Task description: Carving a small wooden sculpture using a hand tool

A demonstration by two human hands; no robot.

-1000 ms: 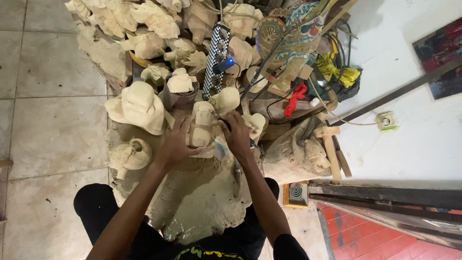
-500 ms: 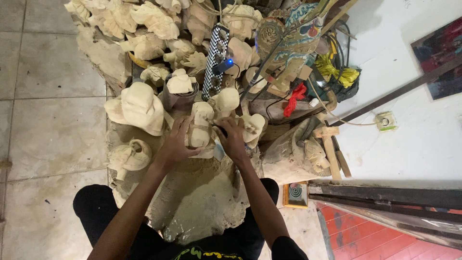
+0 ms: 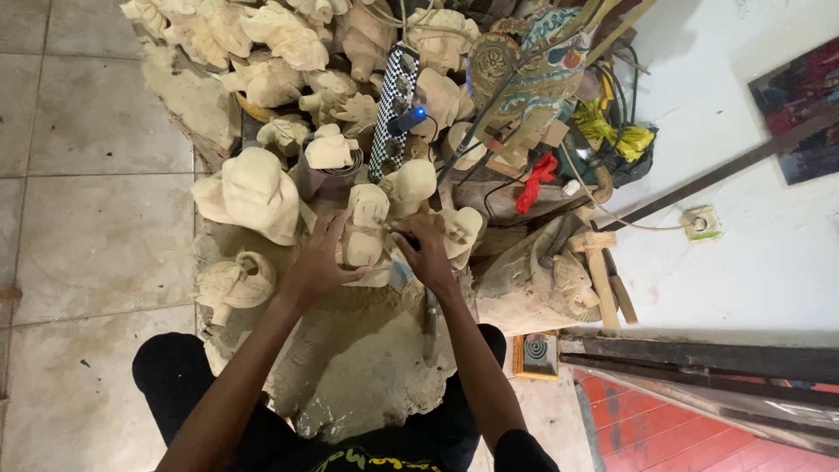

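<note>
Pale wood carving gripped by left hand, right hand clenched on small tool, tip beside left fingertips. Slip risk: blade glancing off grain into those fingers.

Two such things show. A small square box, yellow-edged with a dark face bearing a pale spiral, lies on the floor below and to the right of where the left hand grips the pale carving. A dark red and blue poster hangs on the white wall, far to the grip's upper right.
</note>
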